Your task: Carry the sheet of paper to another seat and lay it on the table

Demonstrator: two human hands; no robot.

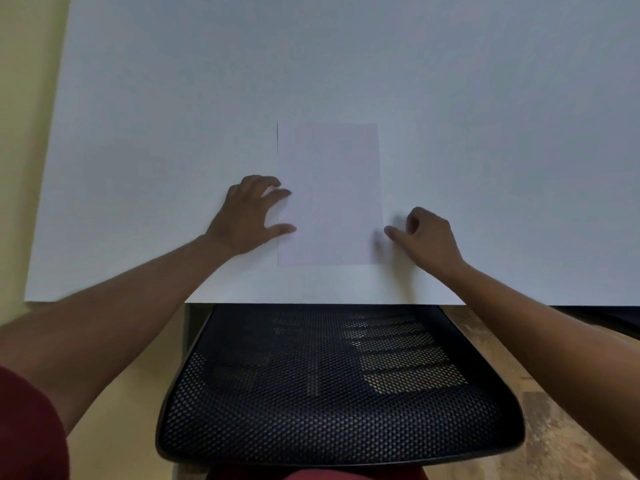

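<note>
White table (485, 116), sheet of paper (329, 195) lying flat, left hand (247, 216) spread on its edge, right hand (424, 235) loosely curled beside it.

The right hand (424, 235) at centre right of the frame is smeared by motion blur, so whether its fingers (393, 232) touch the sheet of paper (329, 195) cannot be told. The sheet's lower right corner is blurred too. The surface (485, 98) runs off the top and right edges. The mesh chair (329, 393) is partly hidden beneath the surface. Both forearms are cut off by the frame's lower edges.
</note>
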